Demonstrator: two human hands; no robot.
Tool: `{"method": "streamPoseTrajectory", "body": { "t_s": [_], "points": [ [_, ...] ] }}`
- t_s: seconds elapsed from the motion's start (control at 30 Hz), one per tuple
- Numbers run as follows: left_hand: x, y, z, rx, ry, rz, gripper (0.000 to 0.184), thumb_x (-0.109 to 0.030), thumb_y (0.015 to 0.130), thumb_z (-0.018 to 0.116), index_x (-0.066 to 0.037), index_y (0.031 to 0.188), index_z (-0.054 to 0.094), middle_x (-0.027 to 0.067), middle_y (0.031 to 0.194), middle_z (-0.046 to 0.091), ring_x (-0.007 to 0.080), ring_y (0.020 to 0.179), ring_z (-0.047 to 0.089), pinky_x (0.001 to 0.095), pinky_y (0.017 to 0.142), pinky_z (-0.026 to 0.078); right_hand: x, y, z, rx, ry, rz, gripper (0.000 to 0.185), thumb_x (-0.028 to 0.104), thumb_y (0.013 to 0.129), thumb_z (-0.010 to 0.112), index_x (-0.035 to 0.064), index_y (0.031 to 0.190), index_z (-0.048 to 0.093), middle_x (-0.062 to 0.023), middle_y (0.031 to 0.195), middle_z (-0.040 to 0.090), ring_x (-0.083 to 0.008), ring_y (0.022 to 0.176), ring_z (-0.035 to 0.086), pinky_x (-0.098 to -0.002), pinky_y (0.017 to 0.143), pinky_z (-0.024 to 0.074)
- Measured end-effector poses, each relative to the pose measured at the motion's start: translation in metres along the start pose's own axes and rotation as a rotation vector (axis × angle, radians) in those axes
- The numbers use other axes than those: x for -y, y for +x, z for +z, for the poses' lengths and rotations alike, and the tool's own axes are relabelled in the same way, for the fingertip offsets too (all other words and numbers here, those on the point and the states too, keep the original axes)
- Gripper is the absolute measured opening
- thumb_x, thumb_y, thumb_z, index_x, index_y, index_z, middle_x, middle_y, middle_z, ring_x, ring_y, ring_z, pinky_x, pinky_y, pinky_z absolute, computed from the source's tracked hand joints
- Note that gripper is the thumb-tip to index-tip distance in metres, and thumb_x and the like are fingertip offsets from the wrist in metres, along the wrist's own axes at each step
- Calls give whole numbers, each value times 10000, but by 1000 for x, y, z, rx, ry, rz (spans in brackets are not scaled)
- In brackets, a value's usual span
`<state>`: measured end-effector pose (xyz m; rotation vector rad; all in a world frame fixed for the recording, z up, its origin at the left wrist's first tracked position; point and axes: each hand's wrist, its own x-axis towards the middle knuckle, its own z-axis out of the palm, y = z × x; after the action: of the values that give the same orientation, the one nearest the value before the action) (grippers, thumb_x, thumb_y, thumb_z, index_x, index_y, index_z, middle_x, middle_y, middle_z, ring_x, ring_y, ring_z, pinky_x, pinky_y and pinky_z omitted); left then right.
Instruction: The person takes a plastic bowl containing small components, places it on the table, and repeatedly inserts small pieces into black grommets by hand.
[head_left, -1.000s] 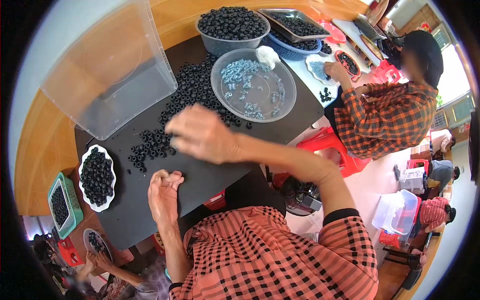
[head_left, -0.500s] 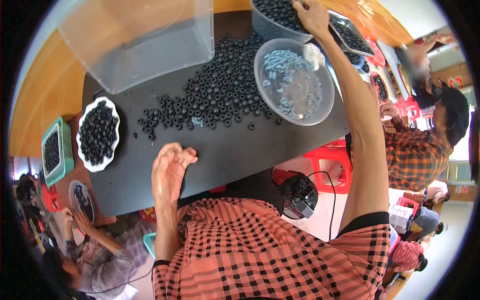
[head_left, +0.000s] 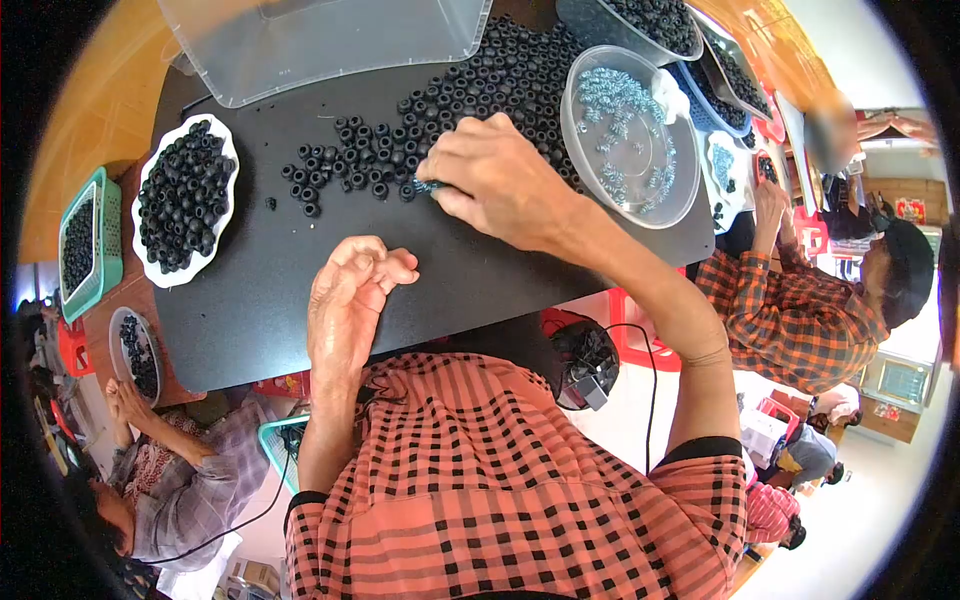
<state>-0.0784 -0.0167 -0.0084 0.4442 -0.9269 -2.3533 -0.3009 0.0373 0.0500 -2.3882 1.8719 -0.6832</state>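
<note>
My right hand [head_left: 505,188] reaches over the dark table, its fingers pinched at a few small blue coil-like pieces [head_left: 427,186] by the near edge of the heap. That heap is made of small black round parts with holes [head_left: 480,85], spread across the table. My left hand [head_left: 350,290] is raised nearer my body, palm turned up and fingers curled; whatever lies inside them, if anything, is hidden. Right of the heap, a round clear tub [head_left: 610,190] contains more of the blue pieces. A white scalloped dish [head_left: 228,190] at the left is piled with black parts.
A large clear bin [head_left: 330,50] stands at the back. Behind the tub are a basin of black parts [head_left: 590,22] and a blue basket [head_left: 700,95]. A green basket [head_left: 112,240] is at far left. Co-workers sit on both sides.
My right hand has come from the back basin down to the blue pieces at the heap's edge. My left hand stays curled near my body. The camera view has shifted.
</note>
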Motion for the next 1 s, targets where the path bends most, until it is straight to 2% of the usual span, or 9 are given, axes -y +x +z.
{"method": "streamPoseTrajectory", "body": {
  "t_s": [0.23,0.3,0.37,0.4,0.5,0.6,0.7,0.87,1.0],
  "points": [
    [2,-2,-1,-23,31,18,252,-208,938,538,30,1023,539,151,798,639,301,996,589,385,898,491,-2,9,26,-28,-8,-51,204,104,725,698,97,926,661,-15,848,593,-194,829,529,-350,766,359],
    [4,-1,-5,45,-27,28,242,-198,962,493,24,1046,544,161,844,664,299,1014,598,386,948,440,-6,15,26,-64,8,-67,171,72,743,689,81,914,678,-27,777,602,-175,761,559,-330,720,405],
    [4,0,-8,41,-48,25,239,-191,960,489,26,1045,544,161,842,664,302,1016,597,388,943,446,-11,19,25,-256,402,106,132,52,773,672,57,903,692,-45,706,609,-158,662,579,-307,632,450],
    [3,-1,-9,38,-64,18,236,-183,957,485,28,1044,543,162,841,663,305,1017,596,391,938,451,-9,20,18,-275,376,192,111,45,792,663,39,898,698,-58,660,608,-145,578,573,-284,556,464],
    [1,-1,-10,18,-92,9,228,-166,949,485,31,1049,542,164,842,661,305,1017,596,392,923,467,-8,17,14,-180,157,56,118,88,788,653,63,894,698,-31,770,640,-196,733,597,-333,669,434],
    [1,0,-9,15,-68,6,223,-152,941,498,35,1055,541,166,848,659,302,1013,602,390,903,485,0,16,29,-18,-37,-54,125,142,786,657,105,902,685,4,870,622,-182,861,540,-362,767,349],
    [1,3,-12,32,-83,-2,228,-145,936,508,34,1072,543,182,912,662,298,1014,611,392,898,492,5,22,38,-15,-37,-74,118,148,788,658,110,897,683,1,855,606,-174,876,533,-360,780,346],
    [-4,7,-8,-6,-111,-9,241,-152,937,519,26,1097,547,213,1054,638,291,1012,622,398,899,498,-12,25,28,-242,122,39,123,111,777,655,88,895,680,-41,818,647,-223,786,565,-384,697,376],
    [-4,7,-7,-27,-87,-14,238,-150,937,534,21,1101,547,221,1102,621,287,1000,628,396,897,504,-3,11,16,-34,-36,-15,176,108,746,677,105,921,675,-17,841,617,-211,811,548,-371,742,370]
  ]
}}
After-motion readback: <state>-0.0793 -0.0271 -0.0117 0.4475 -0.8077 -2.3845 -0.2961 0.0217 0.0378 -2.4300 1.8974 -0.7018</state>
